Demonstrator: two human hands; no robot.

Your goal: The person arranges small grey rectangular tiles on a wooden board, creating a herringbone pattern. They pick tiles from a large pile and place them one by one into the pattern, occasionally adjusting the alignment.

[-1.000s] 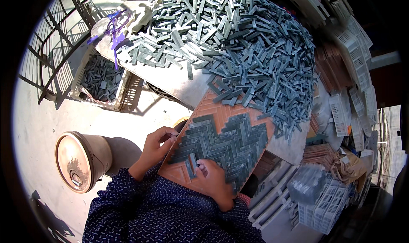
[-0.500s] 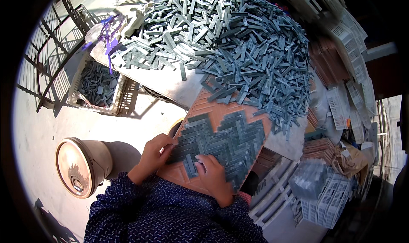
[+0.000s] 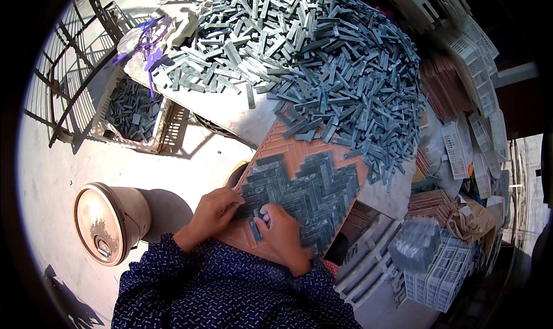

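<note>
An orange tray (image 3: 230, 235) with a moulded zigzag pattern leans across my lap, its far end under a pile of loose strip tiles. Dark grey-green strip tiles (image 3: 299, 196) lie in it in a herringbone pattern, with bare orange at the near left and in a notch at the far side. At the tray's left edge my left hand (image 3: 212, 216) is closed, fingertips pinched against the outermost tiles. My right hand (image 3: 280, 231) rests over the near middle, fingers curled, its thumb beside a strip tile (image 3: 254, 231). What either hand pinches is hidden by the fingers.
A big heap of strip tiles (image 3: 351, 70) covers the table (image 3: 230, 114) ahead. To the left are a crate of tile pieces (image 3: 164, 124) and a lidded bucket (image 3: 135, 211). Stacked white crates (image 3: 440, 277), a wrapped tile bundle (image 3: 413, 244) and brown trays (image 3: 443, 84) stand right.
My right hand has shifted slightly left and its fingers have curled in more. My left hand has moved a little right and down along the tray's edge.
</note>
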